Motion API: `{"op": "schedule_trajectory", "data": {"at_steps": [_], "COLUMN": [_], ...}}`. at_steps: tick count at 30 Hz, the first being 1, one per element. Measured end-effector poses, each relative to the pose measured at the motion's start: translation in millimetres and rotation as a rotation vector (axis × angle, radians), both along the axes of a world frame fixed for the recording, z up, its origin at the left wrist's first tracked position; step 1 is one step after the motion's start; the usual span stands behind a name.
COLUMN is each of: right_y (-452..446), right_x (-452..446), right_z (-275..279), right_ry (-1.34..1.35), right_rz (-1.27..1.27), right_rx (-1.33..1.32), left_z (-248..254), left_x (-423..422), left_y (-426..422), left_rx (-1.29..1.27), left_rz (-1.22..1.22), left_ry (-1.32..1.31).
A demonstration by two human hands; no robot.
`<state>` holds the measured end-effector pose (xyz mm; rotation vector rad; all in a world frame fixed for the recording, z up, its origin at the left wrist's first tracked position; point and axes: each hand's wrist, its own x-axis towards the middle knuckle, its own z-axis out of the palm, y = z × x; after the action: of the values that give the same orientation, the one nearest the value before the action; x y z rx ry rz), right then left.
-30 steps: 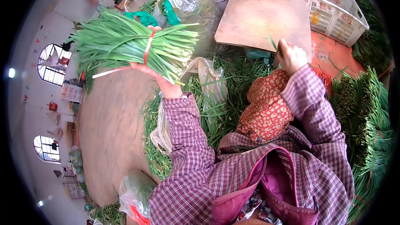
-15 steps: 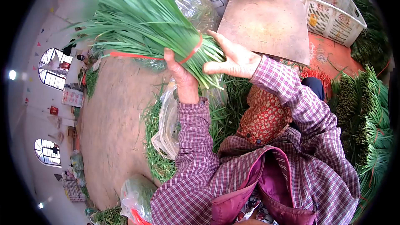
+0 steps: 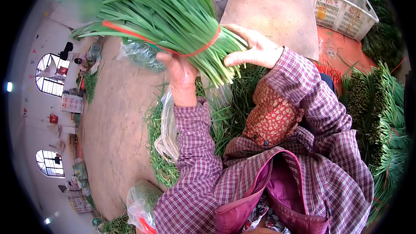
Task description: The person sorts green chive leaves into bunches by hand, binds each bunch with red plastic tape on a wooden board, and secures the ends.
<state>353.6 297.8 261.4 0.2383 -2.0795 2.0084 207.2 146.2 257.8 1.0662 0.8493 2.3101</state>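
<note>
A thick bundle of garlic chives (image 3: 164, 21) is held up in front of me, leaves toward the upper left and pale cut ends toward the lower right. A red tie (image 3: 203, 47) wraps it near the stems, and its loose end trails left along the leaves. My left hand (image 3: 181, 76) supports the bundle from below, thumb showing and fingers hidden behind it. Around the stem ends, my right hand (image 3: 255, 48) has its thumb in front and its fingers over the top.
Loose green leaves (image 3: 164, 164) and a clear plastic bag (image 3: 168, 134) lie below my hands. A brown board (image 3: 273, 21) and a white plastic crate (image 3: 342, 15) stand ahead. More tied chive bundles (image 3: 392, 147) are stacked at right. Another bag (image 3: 143, 199) sits at lower left.
The bundle has come nearer and looks larger, with its stem ends slightly further right. My left hand has shifted a little left and up. Both hands stay on the bundle.
</note>
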Motion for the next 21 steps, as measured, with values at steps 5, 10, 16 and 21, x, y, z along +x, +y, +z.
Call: {"op": "schedule_trajectory", "data": {"at_steps": [5, 10, 16, 21], "right_y": [0, 4, 18, -4], "right_x": [-10, -7, 15, 40], "right_z": [-14, -21, -22, 5], "right_ry": [-0.075, -0.237, -0.054, 0.121], "right_rz": [0.045, 0.089, -0.416, -0.587], "right_rx": [-0.020, -0.086, 0.011, 0.453], "left_z": [-5, -16, -16, -18], "left_x": [12, 8, -2, -3], "left_y": [14, 13, 16, 17], "left_rx": [-0.033, -0.216, -0.212, -0.198], "left_rz": [-0.118, 0.032, 0.113, 0.154], "left_ry": [0.011, -0.172, -0.239, -0.242]}}
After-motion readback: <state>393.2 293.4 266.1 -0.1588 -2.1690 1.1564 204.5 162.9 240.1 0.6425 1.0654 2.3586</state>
